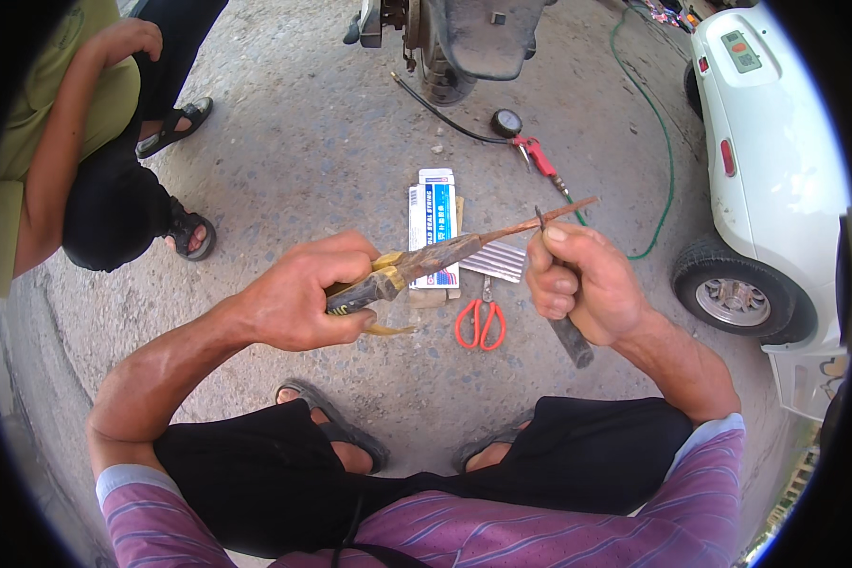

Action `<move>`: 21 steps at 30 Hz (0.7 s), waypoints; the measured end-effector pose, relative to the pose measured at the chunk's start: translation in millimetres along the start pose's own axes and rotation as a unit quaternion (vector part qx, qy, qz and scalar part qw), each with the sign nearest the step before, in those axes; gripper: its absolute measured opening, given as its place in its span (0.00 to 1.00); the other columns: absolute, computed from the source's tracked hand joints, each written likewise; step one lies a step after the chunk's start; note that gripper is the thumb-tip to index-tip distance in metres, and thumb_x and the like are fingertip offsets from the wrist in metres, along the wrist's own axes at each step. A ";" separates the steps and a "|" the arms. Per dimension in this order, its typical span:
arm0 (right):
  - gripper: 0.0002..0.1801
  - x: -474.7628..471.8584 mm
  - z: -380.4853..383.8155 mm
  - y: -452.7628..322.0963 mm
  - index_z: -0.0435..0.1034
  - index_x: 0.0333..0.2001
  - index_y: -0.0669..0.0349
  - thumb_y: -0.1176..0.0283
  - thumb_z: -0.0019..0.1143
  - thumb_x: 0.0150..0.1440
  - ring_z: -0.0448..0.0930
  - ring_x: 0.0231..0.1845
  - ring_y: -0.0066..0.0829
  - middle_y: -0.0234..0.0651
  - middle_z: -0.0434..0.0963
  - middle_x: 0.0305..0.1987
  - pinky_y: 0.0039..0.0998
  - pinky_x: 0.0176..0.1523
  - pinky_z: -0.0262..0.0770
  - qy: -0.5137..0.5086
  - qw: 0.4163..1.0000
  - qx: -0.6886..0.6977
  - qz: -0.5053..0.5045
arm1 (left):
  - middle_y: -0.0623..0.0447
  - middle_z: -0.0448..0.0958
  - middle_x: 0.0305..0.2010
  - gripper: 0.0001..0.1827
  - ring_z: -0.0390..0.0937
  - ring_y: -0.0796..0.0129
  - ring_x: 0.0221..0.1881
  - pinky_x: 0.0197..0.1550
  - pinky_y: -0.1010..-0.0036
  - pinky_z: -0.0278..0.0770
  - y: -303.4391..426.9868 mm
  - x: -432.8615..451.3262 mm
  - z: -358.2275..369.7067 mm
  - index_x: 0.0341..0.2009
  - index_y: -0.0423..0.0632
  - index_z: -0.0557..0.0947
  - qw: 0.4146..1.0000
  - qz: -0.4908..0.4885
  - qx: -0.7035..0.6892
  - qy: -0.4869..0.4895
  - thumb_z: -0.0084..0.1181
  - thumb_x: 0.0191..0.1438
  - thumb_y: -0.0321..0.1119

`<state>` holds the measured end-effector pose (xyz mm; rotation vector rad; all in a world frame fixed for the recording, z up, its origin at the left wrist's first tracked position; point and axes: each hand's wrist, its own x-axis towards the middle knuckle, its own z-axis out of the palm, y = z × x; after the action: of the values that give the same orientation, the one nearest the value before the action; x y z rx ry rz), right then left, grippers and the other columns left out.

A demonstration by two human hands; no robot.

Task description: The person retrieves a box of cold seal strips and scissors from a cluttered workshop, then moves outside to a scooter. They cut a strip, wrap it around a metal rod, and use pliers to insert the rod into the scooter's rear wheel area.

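My left hand (312, 295) is closed round the black and yellow handles of pliers (437, 257), whose jaws point to the upper right. A brownish strip of tire seal string (575, 209) runs from the jaws to my right hand (582, 277). That hand grips a dark-handled tool (571, 341), with its thin metal tip (539, 213) up against the strip. Part of the tool is hidden by my fingers. Below on the ground lie a blue and white seal string box (422, 206), a sheet of ribbed strips (497, 260) and red-handled scissors (480, 325).
A red tire inflator (538, 156) with gauge and green hose (664, 142) lies farther ahead. Beyond it stands a vehicle's wheel (440, 74). A white vehicle (781, 128) is at the right. Another person (64, 135) is close on the left.
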<state>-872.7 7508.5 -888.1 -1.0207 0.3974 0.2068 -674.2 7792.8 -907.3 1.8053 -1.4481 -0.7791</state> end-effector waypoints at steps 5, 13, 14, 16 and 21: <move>0.16 7.8 -4.0 6.4 0.69 0.38 0.60 0.60 0.45 0.74 0.64 0.26 0.21 0.24 0.63 0.23 0.29 0.32 0.63 0.025 1.000 -0.016 -0.005 | 0.45 0.78 0.56 0.12 0.76 0.56 0.55 0.58 0.64 0.73 -11.3 1.1 1.2 0.32 0.40 0.78 0.999 -0.014 -0.027 0.030 0.64 0.46 0.33; 0.17 18.0 -18.3 1.4 0.76 0.50 0.65 0.60 0.52 0.73 0.74 0.43 0.24 0.30 0.75 0.38 0.30 0.51 0.71 0.077 0.989 -0.042 -0.121 | 0.42 0.79 0.56 0.17 0.77 0.51 0.57 0.58 0.61 0.74 -115.3 -22.0 22.7 0.41 0.39 0.83 0.972 -0.234 -0.005 0.015 0.63 0.51 0.38; 0.18 17.6 -18.4 0.4 0.76 0.51 0.65 0.60 0.51 0.74 0.74 0.44 0.24 0.31 0.75 0.40 0.30 0.52 0.70 0.089 0.984 -0.084 -0.126 | 0.39 0.79 0.55 0.18 0.78 0.48 0.56 0.55 0.59 0.75 -132.4 -28.0 34.0 0.41 0.38 0.83 0.967 -0.254 0.035 0.006 0.63 0.51 0.39; 0.19 18.2 -18.7 0.4 0.76 0.53 0.66 0.61 0.50 0.75 0.73 0.46 0.22 0.32 0.76 0.42 0.30 0.54 0.70 0.114 0.970 -0.160 -0.140 | 0.37 0.79 0.54 0.18 0.78 0.45 0.56 0.56 0.56 0.75 -163.9 -37.7 56.8 0.43 0.40 0.85 0.953 -0.281 0.089 -0.074 0.63 0.53 0.40; 0.19 12.8 -16.1 -5.6 0.76 0.54 0.70 0.63 0.51 0.75 0.72 0.45 0.21 0.32 0.76 0.45 0.28 0.55 0.70 0.106 0.910 -0.354 -0.189 | 0.37 0.79 0.56 0.20 0.76 0.42 0.58 0.61 0.53 0.74 -202.7 -54.1 87.2 0.48 0.44 0.87 0.917 -0.277 0.211 -0.196 0.63 0.56 0.43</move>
<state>-862.8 7491.5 -896.4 -1.8260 0.3149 -0.1290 -639.4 7862.7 -1120.7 2.5679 -1.4314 -1.2385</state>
